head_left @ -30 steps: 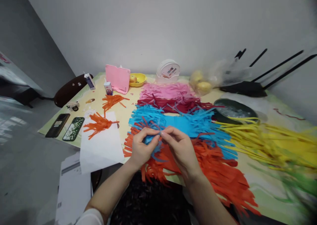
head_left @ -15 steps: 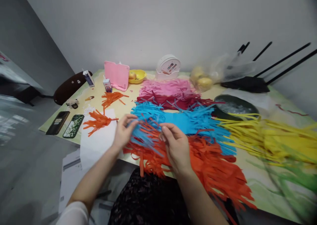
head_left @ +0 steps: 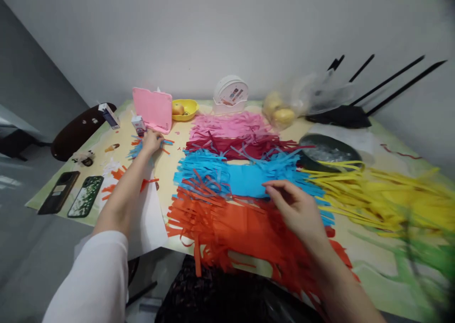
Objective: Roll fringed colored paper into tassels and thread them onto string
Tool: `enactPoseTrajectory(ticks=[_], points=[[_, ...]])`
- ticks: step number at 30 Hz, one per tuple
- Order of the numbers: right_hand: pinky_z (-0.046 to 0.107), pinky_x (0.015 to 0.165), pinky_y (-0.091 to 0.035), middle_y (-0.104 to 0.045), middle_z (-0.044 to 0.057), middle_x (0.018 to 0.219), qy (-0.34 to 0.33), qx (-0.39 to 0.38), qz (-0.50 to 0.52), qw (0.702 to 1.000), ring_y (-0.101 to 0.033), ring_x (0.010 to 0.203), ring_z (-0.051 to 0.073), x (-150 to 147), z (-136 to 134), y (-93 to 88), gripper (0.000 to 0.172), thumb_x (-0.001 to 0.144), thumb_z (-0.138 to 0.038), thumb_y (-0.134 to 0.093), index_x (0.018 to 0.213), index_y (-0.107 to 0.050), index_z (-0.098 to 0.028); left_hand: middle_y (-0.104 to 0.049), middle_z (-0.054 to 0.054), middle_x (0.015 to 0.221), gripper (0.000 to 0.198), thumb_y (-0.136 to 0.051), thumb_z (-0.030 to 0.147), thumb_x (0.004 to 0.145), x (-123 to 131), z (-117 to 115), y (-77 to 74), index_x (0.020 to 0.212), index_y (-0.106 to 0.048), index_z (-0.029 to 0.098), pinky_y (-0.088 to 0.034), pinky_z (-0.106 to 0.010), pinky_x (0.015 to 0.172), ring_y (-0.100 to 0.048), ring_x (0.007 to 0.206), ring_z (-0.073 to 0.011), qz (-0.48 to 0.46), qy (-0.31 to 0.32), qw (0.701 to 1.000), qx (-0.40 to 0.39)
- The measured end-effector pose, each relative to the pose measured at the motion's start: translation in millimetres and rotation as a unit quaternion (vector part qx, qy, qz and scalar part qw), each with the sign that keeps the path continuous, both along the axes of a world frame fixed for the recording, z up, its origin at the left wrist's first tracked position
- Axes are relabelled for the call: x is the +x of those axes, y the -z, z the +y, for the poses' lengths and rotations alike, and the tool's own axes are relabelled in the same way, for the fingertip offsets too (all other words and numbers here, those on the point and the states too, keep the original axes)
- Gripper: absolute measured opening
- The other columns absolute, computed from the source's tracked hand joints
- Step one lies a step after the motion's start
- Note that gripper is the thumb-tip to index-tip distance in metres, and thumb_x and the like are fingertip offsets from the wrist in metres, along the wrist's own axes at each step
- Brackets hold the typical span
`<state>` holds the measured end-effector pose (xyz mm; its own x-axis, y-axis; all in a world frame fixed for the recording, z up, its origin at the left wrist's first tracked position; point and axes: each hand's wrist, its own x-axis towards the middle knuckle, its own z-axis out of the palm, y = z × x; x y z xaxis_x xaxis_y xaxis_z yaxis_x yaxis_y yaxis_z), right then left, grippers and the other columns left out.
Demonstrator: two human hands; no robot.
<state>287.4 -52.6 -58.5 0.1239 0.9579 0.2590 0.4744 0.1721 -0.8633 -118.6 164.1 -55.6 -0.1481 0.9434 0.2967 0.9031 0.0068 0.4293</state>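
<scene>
At the left of the table, my left hand (head_left: 152, 142) has its fingers closed down on a blue paper tassel (head_left: 135, 149). That tassel lies over an orange tassel, of which only bits show. My right hand (head_left: 296, 207) is over the fringed sheets, thumb and forefinger tips together by the edge of the blue fringed crepe paper (head_left: 249, 179); what they pinch, if anything, is too small to make out. Orange fringed paper (head_left: 234, 223) spreads below that hand. A second orange tassel (head_left: 119, 173) is partly hidden behind my left forearm.
Dark red fringe (head_left: 241, 146) and pink fringe (head_left: 227, 126) lie farther back, yellow fringe (head_left: 398, 195) at right. A pink stand (head_left: 152, 108), small carton (head_left: 138, 124), yellow fruit bowl (head_left: 190, 108), dark green tray (head_left: 329, 152) and two phones (head_left: 59, 192) surround them.
My left hand has carried the blue tassel from the middle to the far left, onto the orange tassel. My right hand has let go of it and moved right, over the blue sheet.
</scene>
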Motion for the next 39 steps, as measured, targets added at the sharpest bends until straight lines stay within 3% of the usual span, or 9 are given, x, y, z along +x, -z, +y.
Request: enactPoseTrajectory(ticks=[5, 9, 12, 14, 16, 19, 24, 33, 39], points=[[0.037, 0.076, -0.049, -0.074, 0.011, 0.092, -0.083, 0.037, -0.238, 0.967, -0.065, 0.084, 0.026, 38.9, 47.2, 17.3, 0.023, 0.090, -0.033, -0.053, 0.092, -0.071, -0.019, -0.064, -0.019, 0.114, 0.006, -0.070, 0.012, 0.078, 9.3, 2.7, 3.3, 0.078, -0.065, 0.011, -0.036, -0.067, 0.096, -0.048, 0.120, -0.0389, 0.052, 0.016, 0.998, -0.037], [0.038, 0.085, -0.047, -0.074, 0.012, 0.101, -0.261, 0.014, -0.420, 0.869, -0.063, 0.099, 0.028, 46.4, 67.9, 26.0, 0.018, 0.088, -0.024, -0.059, 0.099, -0.073, -0.018, -0.057, -0.018, 0.129, 0.007, -0.063, 0.012, 0.083, 40.1, -13.3, -22.0, 0.089, -0.066, 0.015, -0.023, -0.065, 0.110, -0.039, 0.131, -0.0409, 0.082, 0.068, 0.994, 0.016], [0.037, 0.080, -0.044, -0.073, 0.011, 0.107, -0.285, -0.002, -0.513, 0.810, -0.062, 0.102, 0.029, 43.0, 66.5, 24.9, 0.018, 0.086, -0.021, -0.064, 0.102, -0.073, -0.020, -0.062, -0.011, 0.122, 0.011, -0.057, 0.019, 0.089, 97.0, -49.0, -35.8, 0.094, -0.066, 0.020, -0.036, -0.046, 0.109, -0.051, 0.123, -0.0297, 0.086, 0.173, 0.981, 0.024], [0.036, 0.078, -0.042, -0.071, 0.011, 0.112, -0.279, -0.004, -0.539, 0.795, -0.062, 0.104, 0.030, 41.1, 61.9, 22.9, 0.021, 0.086, -0.021, -0.066, 0.106, -0.072, -0.021, -0.067, -0.010, 0.113, 0.017, -0.052, 0.020, 0.092, 142.7, -83.5, -37.2, 0.101, -0.067, 0.020, -0.043, -0.039, 0.103, -0.058, 0.114, -0.0256, 0.098, 0.320, 0.942, 0.004], [0.036, 0.077, -0.041, -0.071, 0.011, 0.115, -0.280, -0.007, -0.533, 0.799, -0.062, 0.105, 0.030, 40.9, 58.0, 21.2, 0.024, 0.085, -0.022, -0.068, 0.108, -0.072, -0.021, -0.069, -0.012, 0.106, 0.022, -0.047, 0.021, 0.094, 184.7, -116.9, -31.8, 0.102, -0.067, 0.018, -0.048, -0.038, 0.095, -0.062, 0.107, -0.0265, 0.136, 0.452, 0.880, -0.047], [0.034, 0.077, -0.040, -0.073, 0.011, 0.104, -0.274, -0.012, -0.505, 0.818, -0.063, 0.098, 0.028, 43.0, 56.3, 20.1, 0.015, 0.088, -0.018, -0.063, 0.097, -0.075, -0.020, -0.070, -0.012, 0.112, 0.021, -0.053, 0.022, 0.093, 227.9, -145.6, -13.8, 0.107, -0.068, 0.017, -0.049, -0.034, 0.095, -0.064, 0.109, -0.0250, 0.148, 0.488, 0.855, -0.092], [0.033, 0.080, -0.042, -0.071, 0.012, 0.095, -0.248, -0.015, -0.465, 0.849, -0.062, 0.092, 0.025, 44.8, 62.4, 20.0, 0.020, 0.092, -0.018, -0.055, 0.086, -0.075, -0.018, -0.071, -0.020, 0.109, 0.027, -0.061, 0.031, 0.090, 248.1, -135.7, 13.4, 0.105, -0.071, 0.010, -0.053, -0.037, 0.087, -0.068, 0.105, -0.0314, 0.159, 0.436, 0.869, -0.173], [0.027, 0.065, -0.045, -0.071, 0.003, 0.080, -0.165, -0.052, -0.361, 0.916, -0.062, 0.071, 0.017, 45.2, 83.1, 17.7, 0.007, 0.082, -0.023, -0.067, 0.077, -0.072, -0.020, -0.075, -0.011, 0.105, 0.032, -0.065, 0.039, 0.086, 249.3, -118.5, 15.1, 0.107, -0.070, 0.015, -0.052, -0.031, 0.080, -0.070, 0.096, -0.0253, 0.133, 0.382, 0.895, -0.186], [0.043, 0.094, -0.045, -0.067, 0.018, 0.109, -0.112, 0.013, -0.341, 0.933, -0.059, 0.106, 0.031, 14.1, 46.6, 11.9, 0.023, 0.089, -0.024, -0.055, 0.103, -0.070, -0.014, -0.072, -0.015, 0.101, 0.022, -0.048, 0.016, 0.090, 254.8, -117.4, 10.1, 0.101, -0.067, 0.014, -0.050, -0.034, 0.081, -0.068, 0.096, -0.0264, 0.106, 0.303, 0.941, -0.108]])
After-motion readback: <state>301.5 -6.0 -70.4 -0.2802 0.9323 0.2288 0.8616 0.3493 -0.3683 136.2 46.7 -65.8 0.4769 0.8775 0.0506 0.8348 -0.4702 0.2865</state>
